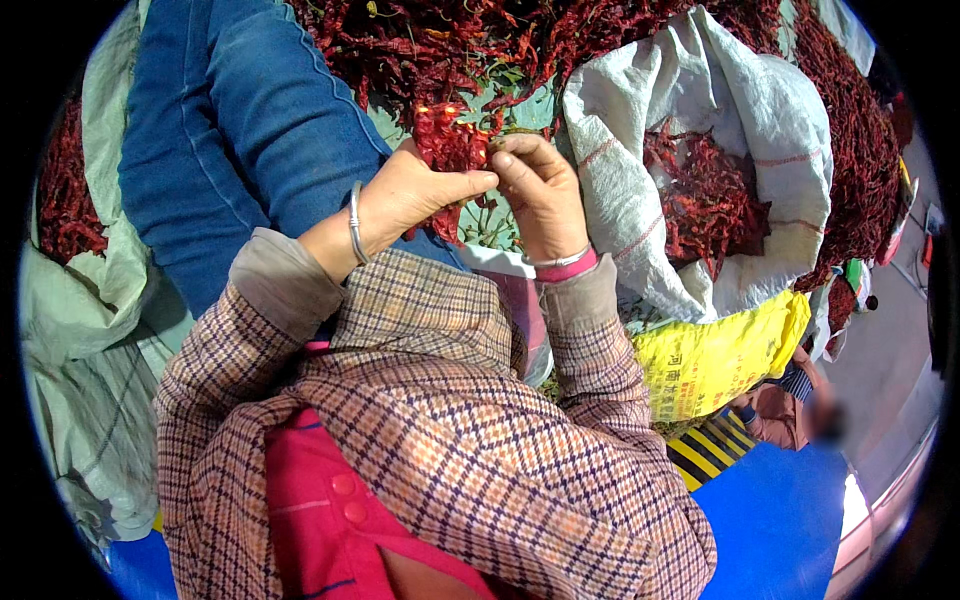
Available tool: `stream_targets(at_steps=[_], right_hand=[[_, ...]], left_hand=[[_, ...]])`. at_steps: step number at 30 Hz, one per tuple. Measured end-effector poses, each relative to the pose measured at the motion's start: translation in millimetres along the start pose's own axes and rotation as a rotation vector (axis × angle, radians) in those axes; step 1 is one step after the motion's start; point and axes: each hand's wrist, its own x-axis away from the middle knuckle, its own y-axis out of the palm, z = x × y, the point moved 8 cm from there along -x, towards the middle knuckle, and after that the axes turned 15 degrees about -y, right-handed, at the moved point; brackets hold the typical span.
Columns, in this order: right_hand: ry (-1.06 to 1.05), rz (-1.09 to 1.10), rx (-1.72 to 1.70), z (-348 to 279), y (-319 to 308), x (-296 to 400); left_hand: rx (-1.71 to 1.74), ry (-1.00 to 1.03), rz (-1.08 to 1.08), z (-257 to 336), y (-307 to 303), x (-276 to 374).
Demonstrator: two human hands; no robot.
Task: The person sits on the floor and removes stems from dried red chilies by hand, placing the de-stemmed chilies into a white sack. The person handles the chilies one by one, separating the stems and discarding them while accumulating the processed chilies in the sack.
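A bunch of dried red chili peppers is gripped in my left hand, the thumb pointing across toward the other hand. Close against its right side, my right hand pinches a small stem end between thumb and fingertips. More red chili hangs below my left hand. Loose pale stems lie beneath the hands. Beyond them spreads a large heap of dried red chilies. On the right stands a white woven sack, its rim rolled back, with red chilies inside.
A yellow printed bag lies below the white sack. Further right is another long chili heap. Pale green woven sacking and chilies are on the left. Another person is at the lower right, near blue flooring.
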Motion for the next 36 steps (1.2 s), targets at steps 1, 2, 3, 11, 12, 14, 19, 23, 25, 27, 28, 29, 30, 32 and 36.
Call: stream_targets(at_steps=[1,2,3,11,12,14,19,23,25,27,28,29,30,32,36], right_hand=[[0.006,0.018,-0.025,0.9,4.4,3.3],[0.032,0.022,-0.071,2.7,4.2,5.1],[0.067,0.031,-0.112,5.2,4.0,6.0],[-0.212,-0.068,0.815,10.8,-69.0,-64.0],[-0.454,-0.132,1.041,5.8,-71.6,-76.6],[-0.516,-0.293,1.349,1.5,-44.0,-88.6],[-0.637,-0.647,1.694,37.0,-29.2,-118.6],[-0.465,-0.234,0.972,17.1,-85.3,-133.5],[-0.257,-0.145,0.706,11.5,-91.7,-117.6],[-0.168,-0.123,0.614,17.5,-100.9,-98.4],[-0.142,-0.128,0.661,20.1,-98.6,-86.5],[-0.115,-0.134,0.708,24.1,-95.7,-78.1],[-0.182,-0.183,0.722,31.2,-95.6,-71.9],[-0.314,-0.234,0.987,37.7,-81.7,-61.0],[-0.494,-0.466,1.471,50.2,-34.2,-58.6]], left_hand=[[0.002,-0.008,-0.023,-1.9,-0.4,-1.2],[0.004,-0.016,-0.046,-2.7,-1.2,-1.4],[0.005,-0.026,-0.073,-3.7,-1.3,-2.0],[0.263,-0.198,-0.062,3.3,-9.7,5.8],[0.3,-0.201,-0.078,5.6,-7.0,7.9],[0.298,-0.177,-0.096,4.8,-11.0,9.2],[0.33,-0.182,-0.182,7.9,-3.7,10.8],[0.3,-0.18,-0.17,8.4,-4.6,5.3],[0.339,-0.198,-0.14,6.2,-5.2,7.3],[0.304,-0.162,-0.106,4.2,-9.2,4.8],[0.323,-0.162,-0.112,3.2,-9.8,3.9],[0.343,-0.161,-0.117,1.8,-10.6,3.4],[0.357,-0.16,-0.127,3.5,-9.3,4.1],[0.406,-0.129,-0.137,3.8,-10.1,3.2],[0.438,-0.133,-0.124,0.2,-14.4,4.5]])
